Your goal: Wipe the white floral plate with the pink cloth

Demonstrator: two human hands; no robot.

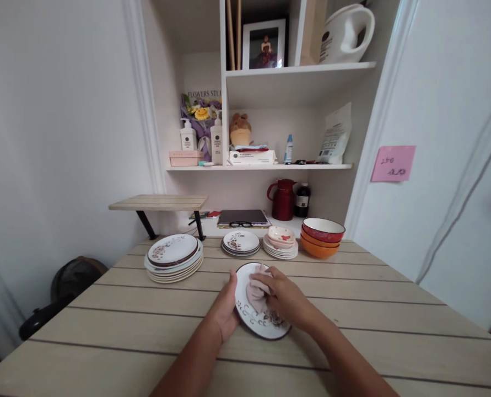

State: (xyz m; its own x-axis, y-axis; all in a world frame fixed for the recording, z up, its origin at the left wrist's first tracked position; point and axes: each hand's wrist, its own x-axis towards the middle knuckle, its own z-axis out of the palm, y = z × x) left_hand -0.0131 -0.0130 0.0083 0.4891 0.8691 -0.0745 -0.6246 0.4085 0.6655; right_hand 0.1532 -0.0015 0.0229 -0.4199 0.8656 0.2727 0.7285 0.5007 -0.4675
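A white plate (249,320) with a dark rim and brown flower pattern is tilted up above the table in front of me. My left hand (225,309) grips its left edge, thumb along the rim and the other fingers hidden behind it. Bunched in my right hand (289,298) is a pale pink cloth (258,289), pressed against the upper middle of the plate's face. Beyond the hands, a short stack of similar small plates (241,242) rests on the table.
At left stands a taller stack of plates (174,258). Toward the back right are small dishes (281,242) and stacked red and orange bowls (322,237). Behind them are a red jug (284,199), a dark bottle (302,199) and a laptop (243,216). A raised wooden shelf (158,202) overhangs the back left.
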